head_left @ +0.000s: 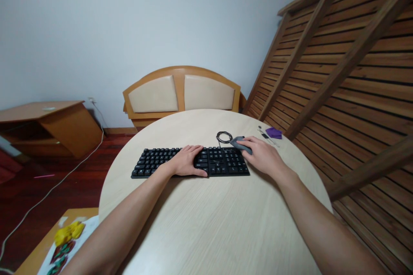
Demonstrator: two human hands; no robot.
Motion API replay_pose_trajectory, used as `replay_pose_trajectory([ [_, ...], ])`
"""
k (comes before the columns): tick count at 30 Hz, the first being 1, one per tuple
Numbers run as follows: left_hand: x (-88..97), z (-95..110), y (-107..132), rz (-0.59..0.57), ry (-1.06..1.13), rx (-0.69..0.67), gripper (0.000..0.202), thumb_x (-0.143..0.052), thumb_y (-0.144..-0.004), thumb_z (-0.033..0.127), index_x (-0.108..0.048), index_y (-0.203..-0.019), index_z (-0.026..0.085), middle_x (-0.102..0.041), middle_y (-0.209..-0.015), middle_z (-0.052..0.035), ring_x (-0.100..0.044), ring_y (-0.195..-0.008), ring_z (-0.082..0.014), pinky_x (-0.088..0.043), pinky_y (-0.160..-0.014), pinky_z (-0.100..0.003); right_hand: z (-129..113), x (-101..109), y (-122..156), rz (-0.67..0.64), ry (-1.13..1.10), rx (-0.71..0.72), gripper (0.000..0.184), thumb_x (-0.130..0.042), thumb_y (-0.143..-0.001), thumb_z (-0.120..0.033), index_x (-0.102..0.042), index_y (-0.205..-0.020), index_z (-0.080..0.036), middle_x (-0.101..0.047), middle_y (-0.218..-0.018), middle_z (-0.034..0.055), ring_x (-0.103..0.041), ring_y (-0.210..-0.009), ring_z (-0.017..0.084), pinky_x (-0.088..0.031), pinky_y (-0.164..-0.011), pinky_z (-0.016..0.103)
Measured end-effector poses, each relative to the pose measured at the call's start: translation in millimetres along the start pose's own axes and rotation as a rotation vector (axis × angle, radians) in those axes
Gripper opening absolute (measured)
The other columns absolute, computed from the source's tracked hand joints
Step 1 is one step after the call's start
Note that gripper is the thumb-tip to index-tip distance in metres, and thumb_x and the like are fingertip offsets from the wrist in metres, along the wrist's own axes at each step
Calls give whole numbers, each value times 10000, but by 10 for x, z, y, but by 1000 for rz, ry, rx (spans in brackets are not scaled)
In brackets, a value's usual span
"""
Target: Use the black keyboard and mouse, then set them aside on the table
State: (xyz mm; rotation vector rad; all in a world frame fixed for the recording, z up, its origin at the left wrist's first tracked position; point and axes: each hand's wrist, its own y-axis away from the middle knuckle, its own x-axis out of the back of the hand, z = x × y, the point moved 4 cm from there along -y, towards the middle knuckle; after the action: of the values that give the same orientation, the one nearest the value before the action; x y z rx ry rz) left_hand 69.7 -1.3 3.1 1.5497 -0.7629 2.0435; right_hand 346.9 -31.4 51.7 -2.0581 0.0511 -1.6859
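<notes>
on the pale round wood-grain table (206, 219), our left hand (186, 161) lies spread across the long black plastic keyboard (222, 164); our right hand (263, 154) grips a grey wedge-shaped item (238, 142) at the keyboard's far right corner. it looks like wiping; another stroke calls for steady bracing.

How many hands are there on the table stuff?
2. The left hand lies across the middle of the black keyboard; the right hand holds a grey object at its far right corner.
</notes>
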Motion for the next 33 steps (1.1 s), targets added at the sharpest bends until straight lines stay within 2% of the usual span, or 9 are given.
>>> replay_pose_trajectory([
  [3, -1, -24, 6, 6, -4, -3, 1137, -608, -657, 876, -373, -1504, 155, -430, -1530, -184, -439, -1374, -358, -290, -1170, -477, -2, -118, -22, -18, 9, 15, 405, -531, -891, -237, -690, -1261, -282, -639, -1299, 45, -628, -1087, 247, -504, -882, 350],
  [10, -21, -24, 6, 22, -3, -10, 1120, -600, -672, 870, -369, -1508, 162, -435, -1528, -184, -446, -1370, -361, -303, -1159, -488, -271, -269, -50, -108, 58, 133, 416, -529, -870, -203, -701, -1245, -256, -621, -1319, 68, -588, -1133, 262, -477, -948, 372],
  [14, -8, -15, 8, 16, -8, -5, 1126, -591, -665, 882, -381, -1498, 153, -440, -1522, -190, -447, -1374, -354, -305, -1161, -482, -281, -222, -25, -155, 52, 164, 419, -541, -855, -201, -707, -1236, -256, -609, -1317, 79, -587, -1135, 267, -469, -969, 385],
  [20, -9, -12, 5, 7, -2, 9, 1136, -598, -668, 876, -378, -1498, 133, -427, -1532, -192, -433, -1387, -346, -297, -1172, -471, -309, -90, 74, -232, -10, 200, 407, -560, -829, -202, -729, -1197, -245, -614, -1248, 80, -615, -1079, 242, -481, -926, 336],
  [26, -9, -24, 9, 22, 1, 4, 1124, -593, -661, 883, -377, -1503, 169, -441, -1525, -180, -443, -1377, -352, -295, -1168, -487, -262, -34, 123, -319, -115, 229, 352, -632, -770, -234, -767, -1092, -279, -625, -1171, 47, -647, -937, 206, -484, -854, 305],
  [30, 5, -8, 13, 19, 11, 4, 1128, -595, -663, 880, -386, -1499, 152, -441, -1523, -189, -443, -1375, -357, -299, -1167, -488, -228, 26, 144, -382, -221, 282, 302, -650, -723, -213, -792, -982, -277, -652, -1087, 31, -643, -911, 199, -481, -841, 289],
  [33, 10, -1, 15, 19, 15, 5, 1124, -597, -667, 877, -380, -1503, 158, -437, -1526, -187, -438, -1380, -359, -301, -1164, -497, -162, 75, 135, -394, -306, 298, 313, -654, -717, -196, -795, -984, -278, -665, -1068, 25, -645, -921, 196, -483, -853, 283],
])
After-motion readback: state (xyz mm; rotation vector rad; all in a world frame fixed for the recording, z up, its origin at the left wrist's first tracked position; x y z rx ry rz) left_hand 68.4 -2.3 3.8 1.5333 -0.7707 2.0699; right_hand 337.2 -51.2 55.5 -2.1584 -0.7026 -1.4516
